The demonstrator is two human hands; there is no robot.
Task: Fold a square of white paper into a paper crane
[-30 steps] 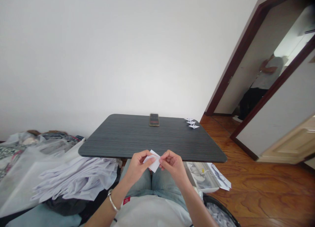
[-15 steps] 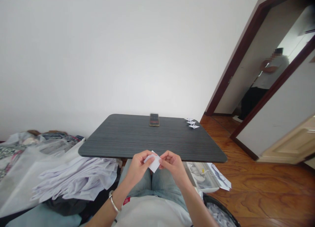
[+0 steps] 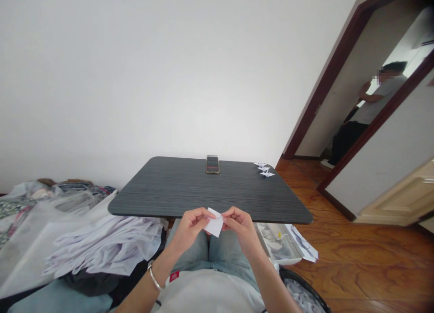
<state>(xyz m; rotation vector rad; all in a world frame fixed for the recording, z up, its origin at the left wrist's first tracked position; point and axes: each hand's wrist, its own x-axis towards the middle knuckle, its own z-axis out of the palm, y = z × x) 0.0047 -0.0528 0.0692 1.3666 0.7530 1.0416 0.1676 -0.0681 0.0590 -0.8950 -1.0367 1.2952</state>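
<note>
A small folded piece of white paper is held between my two hands, just above my lap at the table's near edge. My left hand pinches its left side between thumb and fingers. At the paper's right corner, my right hand grips it with thumb and forefinger. Part of a fold stands up along the paper's upper edge. Several folded white paper cranes stand in a row at the far right of the dark table.
A phone leans upright at the table's back. White fabric is heaped at the left. Below the table's right side sits a clear-sided tray, near a black bin. A person stands beyond the doorway.
The paper has turned slightly in my hands, and more of its upper part shows above my fingers. Beyond the doorway, the person has leaned and shifted a little.
</note>
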